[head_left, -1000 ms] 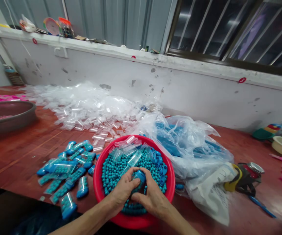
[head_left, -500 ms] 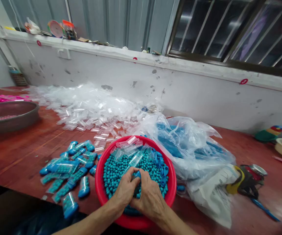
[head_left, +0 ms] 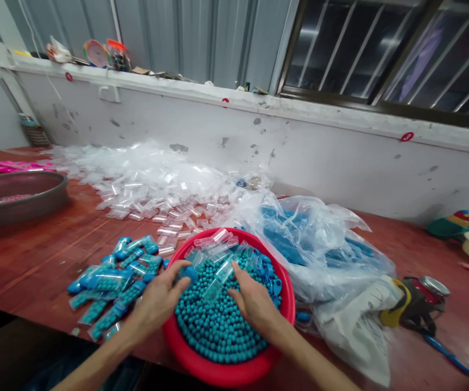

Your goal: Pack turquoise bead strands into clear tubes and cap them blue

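A red basin (head_left: 289,304) full of small teal beads (head_left: 222,326) stands in front of me. Over its left rim, my left hand (head_left: 159,296) pinches a blue-capped tube (head_left: 188,275) between thumb and fingers; most of the tube is hidden. Inside the basin, my right hand (head_left: 254,304) has its thumb and index finger apart, with nothing held between them. Its fingertips are close to a clear flat tube (head_left: 219,279) lying on the beads; whether they touch I cannot tell. More clear tubes lie along the far rim, and loose blue caps (head_left: 274,285) along the right side.
Left of the basin lies a pile of bead-filled tubes (head_left: 110,279). Behind is a heap of empty clear tubes (head_left: 149,179). A plastic bag (head_left: 299,233) of blue pieces sits at right, near a yellow-and-black tool (head_left: 405,307). A grey basin (head_left: 23,201) stands far left.
My hands were together over the beads around a blue-capped piece; now they are apart. The left has moved left with the piece, and the right has opened near a clear tube.
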The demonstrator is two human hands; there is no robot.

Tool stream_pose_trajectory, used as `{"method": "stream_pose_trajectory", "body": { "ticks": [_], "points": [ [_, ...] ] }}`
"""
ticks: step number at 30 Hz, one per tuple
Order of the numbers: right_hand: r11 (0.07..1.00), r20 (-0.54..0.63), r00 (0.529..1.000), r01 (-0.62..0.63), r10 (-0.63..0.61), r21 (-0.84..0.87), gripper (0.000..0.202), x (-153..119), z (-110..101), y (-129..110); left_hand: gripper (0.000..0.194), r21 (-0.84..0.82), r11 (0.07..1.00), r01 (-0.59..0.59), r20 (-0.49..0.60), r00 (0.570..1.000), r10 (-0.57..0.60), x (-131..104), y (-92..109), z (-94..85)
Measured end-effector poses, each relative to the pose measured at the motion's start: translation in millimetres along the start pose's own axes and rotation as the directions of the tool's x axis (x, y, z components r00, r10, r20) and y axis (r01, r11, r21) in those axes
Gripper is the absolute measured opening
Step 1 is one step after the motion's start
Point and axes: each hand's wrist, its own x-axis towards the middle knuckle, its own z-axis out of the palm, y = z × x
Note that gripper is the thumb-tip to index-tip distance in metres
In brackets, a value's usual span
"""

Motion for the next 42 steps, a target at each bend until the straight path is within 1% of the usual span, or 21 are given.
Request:
{"method": "stream_pose_trajectory", "body": {
  "ticks": [2, 4, 6, 7, 9, 11, 14, 16, 18, 20, 21, 24, 25, 27, 30, 33, 35, 36, 37, 39, 42],
  "points": [
    [0.983, -0.032, 0.999, -0.009, 0.003, -0.183, 0.049, 17.2, -5.2, 9.4, 0.039, 0.241, 0.969, 0.049, -0.073, 0.997, -0.032, 4.1, -12.9, -28.9],
    [0.936, -0.027, 0.999, 0.035, -0.047, -0.350, 0.048, 33.9, -4.8, 16.7, 0.043, 0.463, 0.877, 0.123, -0.197, 0.980, -0.034, 7.2, -23.3, -48.4],
    [0.877, -0.008, 0.995, 0.082, -0.098, -0.474, 0.045, 47.1, 0.9, 21.5, 0.047, 0.603, 0.778, 0.176, -0.320, 0.947, 0.033, 8.1, -27.7, -54.2],
    [0.853, -0.001, 0.994, 0.097, -0.114, -0.513, 0.041, 51.9, 4.9, 23.1, 0.047, 0.638, 0.750, 0.175, -0.351, 0.933, 0.081, 7.8, -27.1, -51.6],
    [0.826, 0.006, 0.993, 0.104, -0.121, -0.554, 0.032, 57.7, 12.2, 25.1, 0.043, 0.660, 0.744, 0.099, -0.315, 0.936, 0.156, 6.4, -20.5, -36.3],
    [0.819, -0.001, 0.993, 0.096, -0.116, -0.566, 0.023, 58.9, 15.4, 25.4, 0.038, 0.645, 0.763, -0.031, -0.170, 0.968, 0.183, 5.6, -9.0, -11.0],
    [0.808, -0.008, 0.991, 0.103, -0.132, -0.580, 0.018, 53.2, 11.8, 22.0, 0.041, 0.645, 0.755, -0.122, 0.030, 0.990, 0.135, 7.0, 8.6, 32.6],
    [0.791, -0.021, 0.983, 0.134, -0.182, -0.596, 0.018, 45.2, 8.6, 18.9, 0.049, 0.643, 0.739, -0.202, 0.111, 0.979, 0.172, 8.8, 16.6, 57.3],
    [0.773, -0.034, 0.964, 0.190, -0.264, -0.605, 0.018, 34.8, 8.6, 18.9, 0.051, 0.626, 0.720, -0.299, 0.168, 0.954, 0.250, 9.8, 21.2, 73.7],
    [0.789, -0.018, 0.948, 0.254, -0.318, -0.559, 0.022, 23.7, 11.6, 24.7, 0.048, 0.582, 0.731, -0.356, 0.223, 0.934, 0.278, 9.8, 23.5, 80.0],
    [0.823, -0.005, 0.950, 0.269, -0.313, -0.500, 0.023, 18.4, 13.1, 29.7, 0.045, 0.547, 0.748, -0.377, 0.267, 0.925, 0.271, 9.5, 23.8, 79.4],
    [0.930, 0.073, 0.955, 0.295, -0.286, -0.220, 0.019, 5.2, 11.0, 47.4, 0.029, 0.419, 0.814, -0.402, 0.402, 0.886, 0.231, 7.6, 21.1, 65.2],
    [0.954, 0.115, 0.958, 0.275, -0.262, -0.117, 0.015, 2.0, 7.1, 52.0, 0.025, 0.382, 0.838, -0.389, 0.411, 0.884, 0.223, 7.0, 18.6, 57.8],
    [0.983, 0.161, 0.969, 0.184, -0.186, 0.026, 0.011, -2.4, -3.8, 55.6, 0.025, 0.338, 0.884, -0.324, 0.360, 0.912, 0.196, 7.0, 11.7, 42.3],
    [0.982, 0.135, 0.985, 0.085, -0.109, 0.168, 0.013, -2.1, -18.6, 45.2, 0.032, 0.311, 0.929, -0.203, 0.270, 0.956, 0.118, 13.3, 2.4, 26.3],
    [0.939, 0.095, 0.989, 0.071, -0.109, 0.338, 0.027, 7.3, -19.9, 26.6, 0.038, 0.353, 0.921, -0.166, 0.103, 0.985, 0.138, 25.7, 3.6, 25.1],
    [0.908, 0.083, 0.992, 0.056, -0.099, 0.415, 0.032, 14.9, -13.9, 19.0, 0.043, 0.409, 0.896, -0.175, -0.043, 0.977, 0.210, 32.8, 9.9, 29.3],
    [0.893, 0.079, 0.993, 0.043, -0.088, 0.447, 0.033, 17.7, -10.1, 17.8, 0.045, 0.429, 0.884, -0.189, -0.085, 0.965, 0.248, 35.1, 13.2, 31.8],
    [0.880, 0.080, 0.994, 0.029, -0.076, 0.475, 0.032, 19.1, -6.4, 18.3, 0.046, 0.440, 0.873, -0.209, -0.098, 0.955, 0.279, 36.7, 15.9, 34.0],
    [0.863, 0.099, 0.994, -0.012, -0.045, 0.506, 0.030, 17.9, -0.7, 23.0, 0.043, 0.437, 0.863, -0.253, -0.068, 0.948, 0.312, 37.9, 17.7, 36.8],
    [0.894, 0.132, 0.991, -0.057, -0.003, 0.445, 0.029, 9.1, 1.0, 33.7, 0.037, 0.394, 0.880, -0.268, -0.050, 0.949, 0.311, 39.1, 11.4, 34.0]
  ]
}}
